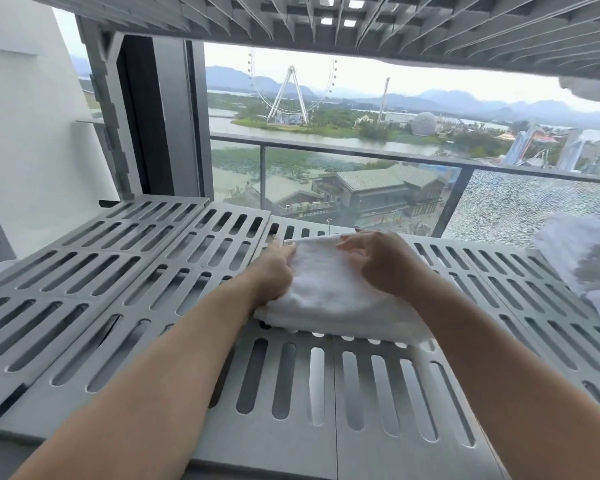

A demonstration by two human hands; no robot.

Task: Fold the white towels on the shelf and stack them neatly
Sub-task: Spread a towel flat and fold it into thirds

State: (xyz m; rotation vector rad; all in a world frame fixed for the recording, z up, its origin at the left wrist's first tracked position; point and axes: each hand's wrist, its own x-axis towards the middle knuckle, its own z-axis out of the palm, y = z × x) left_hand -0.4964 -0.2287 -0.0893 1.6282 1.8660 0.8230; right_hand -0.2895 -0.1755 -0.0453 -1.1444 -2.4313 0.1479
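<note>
A folded white towel [329,296] lies on the grey slotted shelf [125,271], near its middle. My left hand [274,268] lies along the towel's left edge, fingers reaching to the far left corner and thumb side pressed against the fold. My right hand [378,261] rests on top of the towel's right half with fingers curled, pressing the cloth down. A loose, crumpled white towel [582,258] sits at the shelf's right end, partly cut off by the frame.
Another slotted shelf [326,22] hangs close overhead, with white cloth [589,88] showing at its right edge. A dark window frame post [153,116] stands at the back left. Behind the shelf is a glass balcony rail [361,157].
</note>
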